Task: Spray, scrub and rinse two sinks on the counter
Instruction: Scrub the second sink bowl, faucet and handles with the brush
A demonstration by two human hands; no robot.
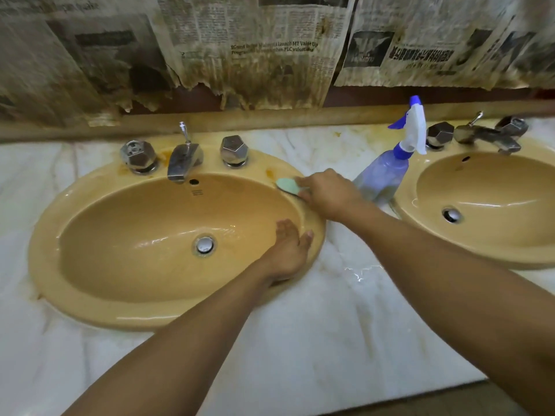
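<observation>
On the far right rim of the left sink [120, 313], the right hand [327, 195] holds a green pad [286, 187] with its fingers closed over it, pressing it on the ceramic. The left hand [289, 250] lies flat on the near right rim with straight fingers and holds nothing.

I think scrubbing of this first sink is going on. The spray bottle [387, 172] stands just behind the right hand, between this sink and the right sink [405, 211]. A wide backward stroke could knock it over. The rim looks wet, so the supporting hand may slip into the bowl.
</observation>
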